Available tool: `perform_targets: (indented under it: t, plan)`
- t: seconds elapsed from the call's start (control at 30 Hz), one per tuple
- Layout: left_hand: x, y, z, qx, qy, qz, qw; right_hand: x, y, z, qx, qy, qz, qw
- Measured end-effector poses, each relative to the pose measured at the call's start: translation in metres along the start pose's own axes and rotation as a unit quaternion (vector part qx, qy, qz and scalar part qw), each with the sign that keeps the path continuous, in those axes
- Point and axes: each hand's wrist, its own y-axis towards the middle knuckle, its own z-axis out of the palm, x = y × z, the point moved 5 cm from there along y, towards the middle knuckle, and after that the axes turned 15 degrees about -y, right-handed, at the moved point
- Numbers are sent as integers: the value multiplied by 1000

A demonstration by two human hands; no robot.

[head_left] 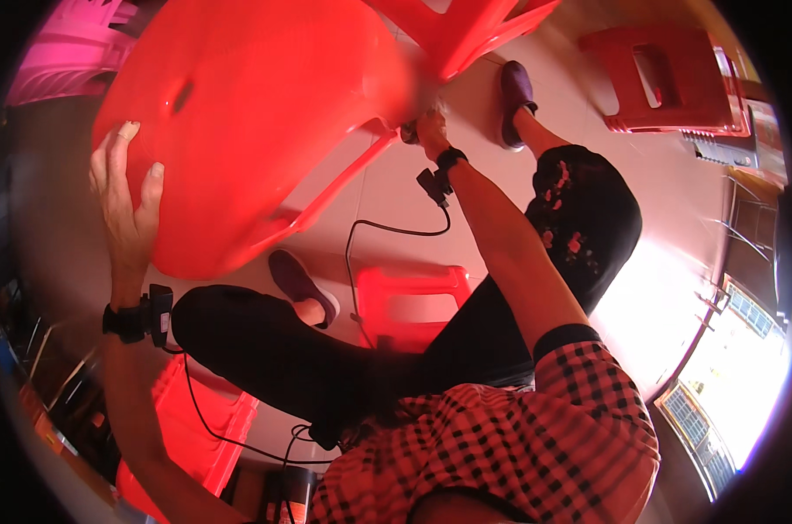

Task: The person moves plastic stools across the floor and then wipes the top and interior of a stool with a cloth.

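A large red plastic chair [265, 113] fills the upper left, tipped so that its smooth, rounded face is toward me. My left hand [125, 196] holds its left edge, thumb and fingers spread against the plastic. On the chair's right side, near the legs [461, 39], my right hand [431, 131] is closed with bent fingers. It has a small, dark greyish thing in it that I cannot make out. A curved red bar runs along the chair's lower right side toward that hand. Black bands with small boxes circle both wrists, and cables hang from them.
A low red stool [413, 284] stands between my legs. Another red plastic piece [195, 428] lies at lower left. A red stool [667, 83] is at upper right, pink plastic furniture [68, 52] at upper left. A black cable [351, 253] trails over the tiled floor.
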Motion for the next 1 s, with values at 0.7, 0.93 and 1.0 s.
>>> perform_targets:
  t: [0.7,0.93,1.0]
  plan:
    - [13,14,10,-41,40,-48,997,-3,-213,152,66,-72,79,992]
    - [16,9,2,-42,50,-57,996,-49,-139,129,248,138,132,950]
    - [-19,52,38,-52,-26,-1,998,-129,-16,20,22,240,177,954]
